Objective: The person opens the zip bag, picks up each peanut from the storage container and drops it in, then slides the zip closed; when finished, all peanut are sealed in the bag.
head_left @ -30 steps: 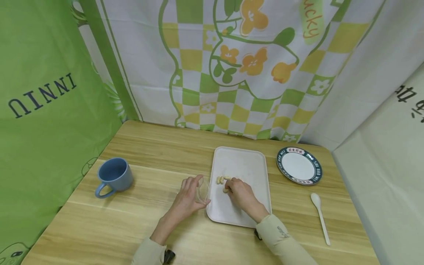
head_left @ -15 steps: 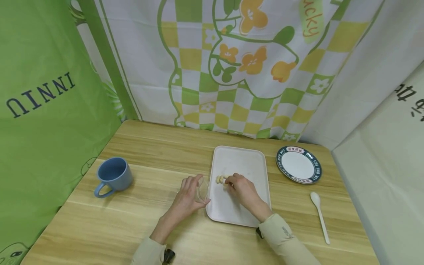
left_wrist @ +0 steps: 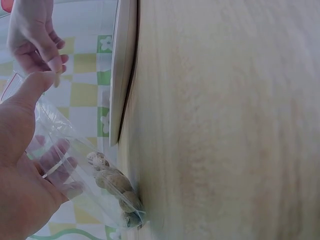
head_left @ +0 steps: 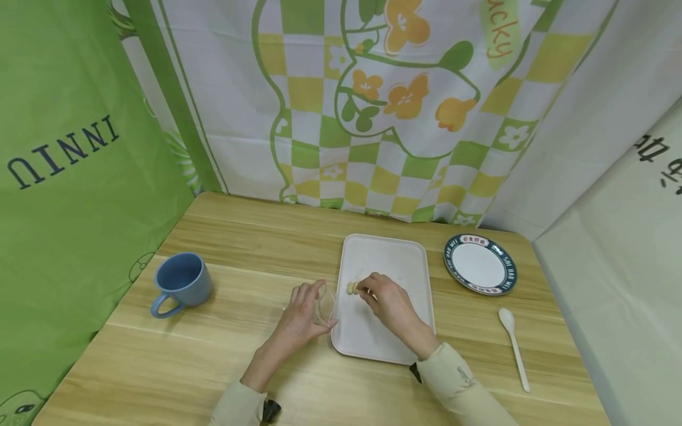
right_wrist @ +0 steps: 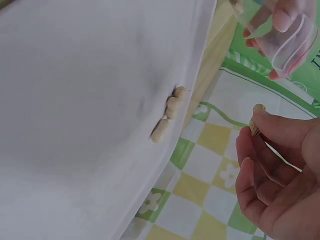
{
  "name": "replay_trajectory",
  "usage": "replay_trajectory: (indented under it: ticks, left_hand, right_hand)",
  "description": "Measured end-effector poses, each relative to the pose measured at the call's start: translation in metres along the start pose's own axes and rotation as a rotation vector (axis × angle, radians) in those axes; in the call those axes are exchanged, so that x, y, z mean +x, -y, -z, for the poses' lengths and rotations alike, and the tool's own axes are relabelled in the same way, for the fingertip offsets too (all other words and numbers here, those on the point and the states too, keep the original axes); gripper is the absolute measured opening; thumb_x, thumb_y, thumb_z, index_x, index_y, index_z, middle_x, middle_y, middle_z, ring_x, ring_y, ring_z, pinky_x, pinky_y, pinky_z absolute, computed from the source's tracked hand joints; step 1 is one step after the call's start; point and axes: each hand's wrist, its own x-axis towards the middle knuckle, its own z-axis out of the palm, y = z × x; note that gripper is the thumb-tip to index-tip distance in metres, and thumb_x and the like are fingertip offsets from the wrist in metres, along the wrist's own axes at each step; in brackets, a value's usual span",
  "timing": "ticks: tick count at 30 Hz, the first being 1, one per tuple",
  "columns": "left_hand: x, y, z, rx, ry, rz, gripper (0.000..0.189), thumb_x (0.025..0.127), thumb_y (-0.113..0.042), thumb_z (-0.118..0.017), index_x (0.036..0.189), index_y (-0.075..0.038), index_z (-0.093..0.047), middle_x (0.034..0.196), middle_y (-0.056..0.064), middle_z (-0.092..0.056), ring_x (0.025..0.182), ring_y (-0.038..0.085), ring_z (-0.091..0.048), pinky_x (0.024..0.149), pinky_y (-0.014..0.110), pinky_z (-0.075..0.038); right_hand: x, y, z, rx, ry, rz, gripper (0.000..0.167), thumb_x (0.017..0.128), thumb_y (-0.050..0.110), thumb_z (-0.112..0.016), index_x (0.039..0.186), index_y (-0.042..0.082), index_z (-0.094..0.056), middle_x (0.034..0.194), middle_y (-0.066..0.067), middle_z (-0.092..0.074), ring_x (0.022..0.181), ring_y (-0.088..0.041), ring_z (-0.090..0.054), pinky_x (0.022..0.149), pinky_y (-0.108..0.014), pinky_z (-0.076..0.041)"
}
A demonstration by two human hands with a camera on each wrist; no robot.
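My left hand holds a clear zip bag by its mouth, thumb and fingers spread apart, just left of the tray. Several unshelled peanuts lie at the bottom of the bag, as the left wrist view shows. Over the white tray, my right hand pinches a single peanut between thumb and fingertips, raised above the surface. A few more peanuts lie in a row on the tray near its left rim, partly behind the right fingertips in the head view.
A blue mug stands at the left of the wooden table. To the tray's right are a plate with a dark green rim and a white spoon. Printed curtains hang behind the table and at its sides.
My right hand has moved slightly away from me and now holds a peanut. The peanut that lay nearer to me, under its fingers, no longer shows on the tray. The left hand stays put.
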Motion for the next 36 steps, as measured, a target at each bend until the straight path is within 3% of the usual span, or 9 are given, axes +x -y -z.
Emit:
replay_trajectory:
  ticks: [17, 36]
  left_hand:
    - [-0.0001, -0.0009, -0.0001, 0.002, 0.035, 0.013, 0.080, 0.072, -0.025, -0.085, 0.135, -0.003, -0.041, 0.100, 0.003, -0.046, 0.097, 0.023, -0.044, 0.074, 0.032, -0.047]
    - [-0.0005, -0.0004, -0.0010, -0.016, 0.051, 0.030, 0.078, 0.074, -0.026, -0.084, 0.136, -0.004, -0.042, 0.100, 0.002, -0.045, 0.097, 0.022, -0.043, 0.075, 0.032, -0.046]
  right_hand:
    - [0.0013, 0.0075, 0.0046, 0.081, -0.089, 0.061, 0.010, 0.083, 0.008, -0.074, 0.092, 0.010, -0.070, 0.086, 0.002, -0.062, 0.073, -0.012, -0.058, 0.058, -0.023, -0.049]
    - [0.0015, 0.0098, 0.0079, 0.127, -0.117, 0.108, 0.013, 0.083, 0.006, -0.073, 0.095, 0.008, -0.069, 0.088, 0.002, -0.062, 0.079, -0.015, -0.060, 0.064, -0.026, -0.050]
